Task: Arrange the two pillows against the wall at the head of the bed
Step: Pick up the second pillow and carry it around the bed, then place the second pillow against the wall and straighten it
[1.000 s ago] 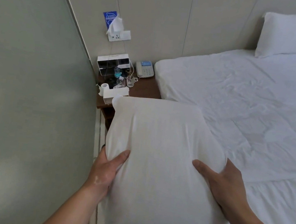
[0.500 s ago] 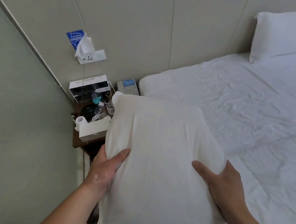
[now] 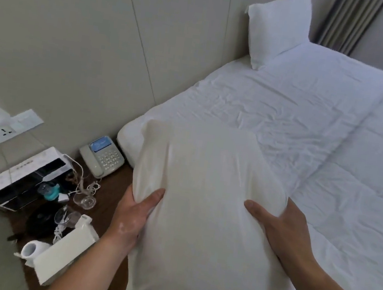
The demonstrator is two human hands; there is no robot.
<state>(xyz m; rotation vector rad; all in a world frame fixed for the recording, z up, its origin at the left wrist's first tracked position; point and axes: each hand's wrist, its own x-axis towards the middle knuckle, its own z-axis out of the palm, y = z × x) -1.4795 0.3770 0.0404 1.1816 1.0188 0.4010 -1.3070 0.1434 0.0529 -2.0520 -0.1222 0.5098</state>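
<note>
Soft, dim daylight, perhaps from the right; edges bend, slightly blurred.

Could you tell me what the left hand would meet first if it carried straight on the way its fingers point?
The left hand already grips the pillow; beyond it probably the mattress corner, then the wall, though depth is unclear.

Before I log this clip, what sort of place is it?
Most likely a hotel or guest room: a bed made up in plain white, a corded desk phone on the wooden nightstand, and a tissue box beside it.
</note>
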